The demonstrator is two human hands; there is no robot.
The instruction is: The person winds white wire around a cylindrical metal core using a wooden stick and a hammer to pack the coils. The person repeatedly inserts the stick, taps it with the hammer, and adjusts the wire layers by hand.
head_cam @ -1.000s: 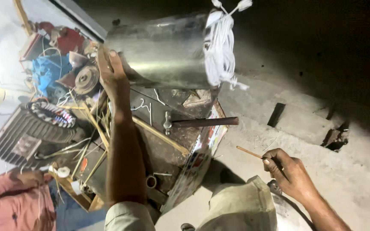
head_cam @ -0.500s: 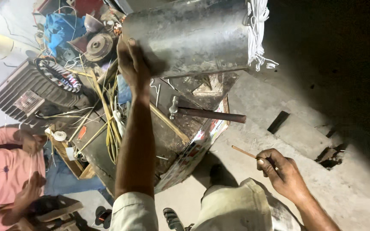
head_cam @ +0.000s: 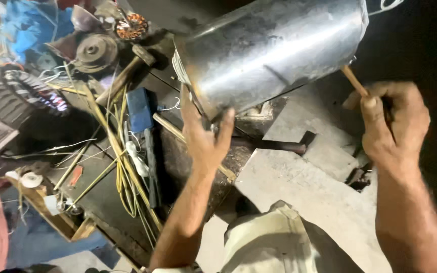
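In the head view, the left hand [head_cam: 204, 137] braces spread fingers against the lower rim of the shiny metal cylinder [head_cam: 271, 50], which lies tilted above the cluttered bench [head_cam: 102, 197]. To the cylinder's right, the right hand [head_cam: 393, 129] clenches a thin wooden stick [head_cam: 354, 80] touching its end. With only an open-palm brace, the cylinder may roll off, or its sharp rim may cut the palm.

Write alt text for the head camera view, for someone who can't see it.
A person's left hand steadies the open end of a large shiny metal cylinder, while the right hand grips a thin wooden stick against its far end. Below lie a hammer, yellow wires and a blue block on a cluttered workbench.
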